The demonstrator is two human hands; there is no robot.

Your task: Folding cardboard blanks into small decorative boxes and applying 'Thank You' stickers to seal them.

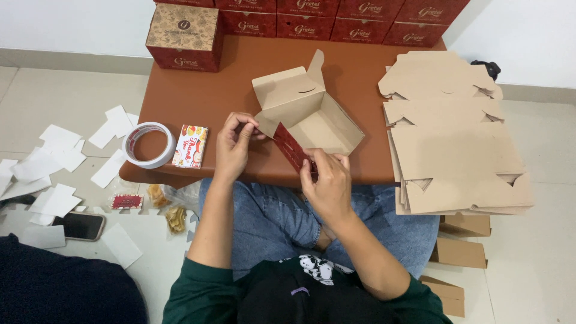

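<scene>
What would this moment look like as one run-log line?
left hand: pinching box flap | right hand: gripping red front flap | half-folded box: open on brown table | flat blanks: stacked right

Both forearms bare, sleeves pushed up, reaching forward from the lap. Left hand [233,144] raised, wrist bent, thumb and fingertips pinched together at the top. Right hand [328,183] lower and nearer the body, back of the hand up, fingers curled in a pinch. Hands near each other, not touching.
</scene>
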